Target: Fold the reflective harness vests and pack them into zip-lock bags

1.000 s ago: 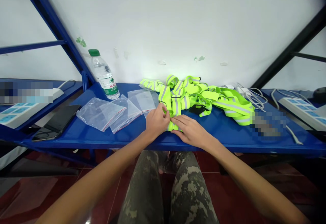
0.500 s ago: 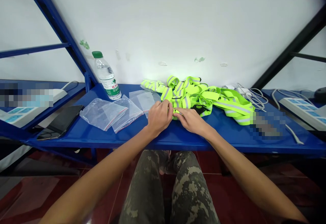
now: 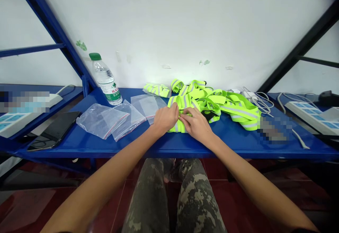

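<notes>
My left hand (image 3: 167,118) is closed on a yellow-green reflective strap (image 3: 177,127) with silver stripes, near the front of the blue table. From the other side, the bent fingers of my right hand (image 3: 195,123) pinch the same strap. Part of the strap shows below and between my hands; the exact grip is hidden. Behind and to the right lies a loose heap of reflective straps (image 3: 242,109) with black pieces among them. A bagged bundle of reflective strap (image 3: 157,89) sits at the back. Left of my hands are several clear zip bags (image 3: 102,120).
A water bottle (image 3: 107,79) with a green cap stands at the back left of the blue table (image 3: 159,151). A black phone (image 3: 54,130) lies at the left end. White cables (image 3: 262,100) lie right of the heap. Power strips (image 3: 315,114) flank both sides.
My right hand has lifted slightly and bent its fingers into a pinch. More of the strap now shows below my hands. The camera view has shifted a little.
</notes>
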Demonstrator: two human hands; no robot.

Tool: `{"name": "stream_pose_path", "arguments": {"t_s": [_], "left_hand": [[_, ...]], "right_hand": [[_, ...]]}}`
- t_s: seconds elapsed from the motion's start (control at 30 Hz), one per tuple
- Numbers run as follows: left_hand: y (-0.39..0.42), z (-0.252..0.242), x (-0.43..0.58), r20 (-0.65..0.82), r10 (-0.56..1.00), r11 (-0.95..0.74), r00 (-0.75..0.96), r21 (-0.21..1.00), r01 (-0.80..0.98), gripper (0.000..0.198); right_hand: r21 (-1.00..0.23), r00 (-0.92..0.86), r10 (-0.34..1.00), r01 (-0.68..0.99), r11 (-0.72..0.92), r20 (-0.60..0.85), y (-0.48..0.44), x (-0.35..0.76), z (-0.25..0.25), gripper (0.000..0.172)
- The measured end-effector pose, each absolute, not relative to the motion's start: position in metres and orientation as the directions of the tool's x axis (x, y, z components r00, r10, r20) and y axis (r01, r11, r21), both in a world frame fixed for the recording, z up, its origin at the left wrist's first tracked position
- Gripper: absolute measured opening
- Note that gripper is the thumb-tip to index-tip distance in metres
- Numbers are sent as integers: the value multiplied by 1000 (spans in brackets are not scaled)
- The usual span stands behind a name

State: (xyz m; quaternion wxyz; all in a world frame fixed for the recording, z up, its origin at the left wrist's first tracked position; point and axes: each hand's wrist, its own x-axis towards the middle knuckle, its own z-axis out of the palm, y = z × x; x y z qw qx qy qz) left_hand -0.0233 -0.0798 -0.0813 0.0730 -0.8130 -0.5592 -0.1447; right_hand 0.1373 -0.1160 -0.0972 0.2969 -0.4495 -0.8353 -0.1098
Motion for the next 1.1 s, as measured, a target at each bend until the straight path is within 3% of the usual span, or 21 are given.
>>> {"name": "stream_pose_path", "arguments": {"t_s": [0.13,0.27,0.5,0.7,0.8,0.97,1.1], "left_hand": [[-81,-84,-23,434,831,-402,348,37,915,33],[-79,-82,-22,428,819,-420,381,-2,907,35],[-93,-63,-24,346,831,-456,436,-27,890,45],[-120,-64,-26,477,750,-539,458,41,841,43],[-114,-69,-21,538,753,-487,379,68,871,43],[-83,-69,-14,433,853,-426,290,256,868,49],[-69,-70,-14,356,907,-342,225,312,886,40]], "right_hand": [[21,-551,614,754,657,565,-124,144,-94,33],[64,-638,615,716,695,463,-127,154,-87,59],[147,-670,655,729,668,349,-137,150,-86,44],[44,-613,701,763,645,365,-139,154,-96,36],[-4,-592,727,774,633,347,-137,156,-95,32],[-57,-443,827,870,490,345,-126,154,-90,34],[-114,-353,861,901,418,366,-112,150,-88,34]]}}
